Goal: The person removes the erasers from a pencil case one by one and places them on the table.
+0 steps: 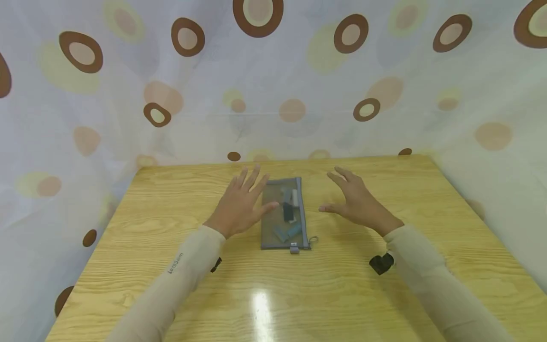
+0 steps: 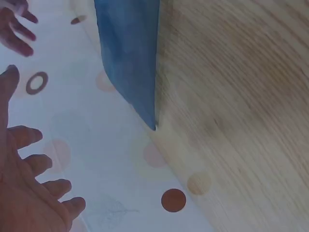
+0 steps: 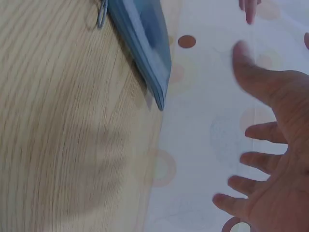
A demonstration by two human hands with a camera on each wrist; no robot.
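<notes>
Sheer mesh pouch (image 1: 272, 233); glossy, grained wood table (image 1: 337, 294); smooth printed sheeting (image 1: 265, 61).

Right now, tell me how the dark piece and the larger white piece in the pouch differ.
The dark piece looks near-black; the larger white piece is pale. The dark piece appears broader, the larger white piece slimmer. The larger white piece lies farther from the person than the dark piece. Both are inside the pouch, seen through its sheer front.

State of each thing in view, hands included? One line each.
Pouch: lying on the table, small items inside
Zip: open or closed, can't tell
Left hand: fingers spread, holding nothing
Right hand: fingers spread, holding nothing, right of the pouch
</notes>
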